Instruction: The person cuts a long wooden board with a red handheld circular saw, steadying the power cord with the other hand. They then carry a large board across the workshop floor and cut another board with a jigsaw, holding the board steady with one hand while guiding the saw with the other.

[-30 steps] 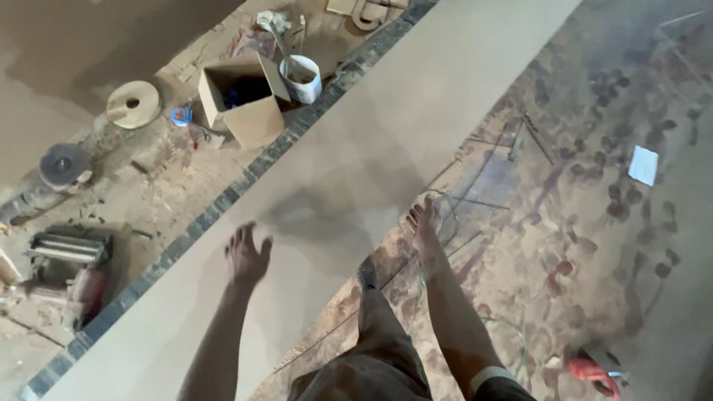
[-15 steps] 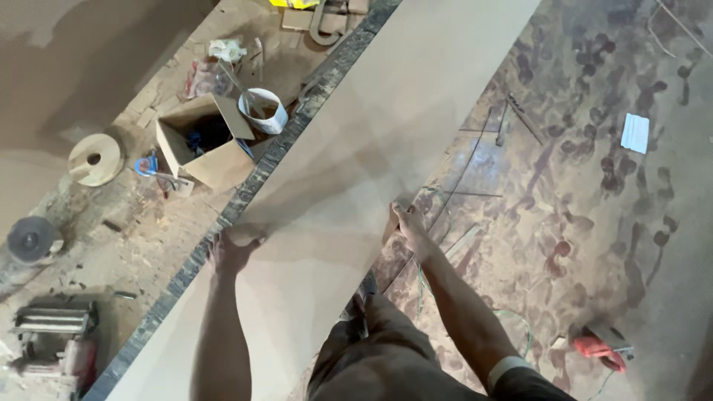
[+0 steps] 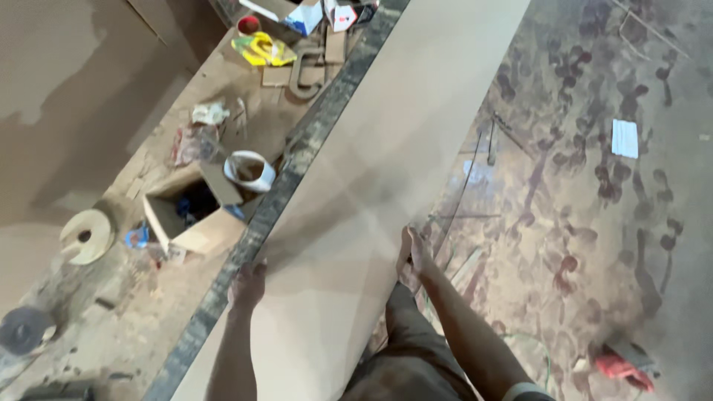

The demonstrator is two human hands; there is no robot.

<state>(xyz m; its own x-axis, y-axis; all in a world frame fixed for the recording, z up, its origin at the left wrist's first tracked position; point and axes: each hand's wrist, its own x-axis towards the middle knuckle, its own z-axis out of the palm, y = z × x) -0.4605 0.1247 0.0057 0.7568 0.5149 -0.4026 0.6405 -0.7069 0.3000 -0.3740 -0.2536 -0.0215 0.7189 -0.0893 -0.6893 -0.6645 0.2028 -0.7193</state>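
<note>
I have left hand (image 3: 248, 284) and right hand (image 3: 411, 256) fingers clamped on opposite edges of the long board (image 3: 386, 156), open box (image 3: 194, 215) left of them

A single head-worn camera looks steeply down from standing height, near the long pale board (image 3: 386, 171) that runs diagonally across the frame, floor on either side.

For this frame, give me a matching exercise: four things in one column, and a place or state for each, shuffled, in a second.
Things:
1. left hand
2. right hand
3. cardboard box
4. red tool

Places or states:
A. on the dusty floor, lower right
B. at the long board's right edge
C. open, left of the board
D. at the board's left edge, by the dark strip

Pairs: 1-D, 2-B, 3-C, 4-A
</note>
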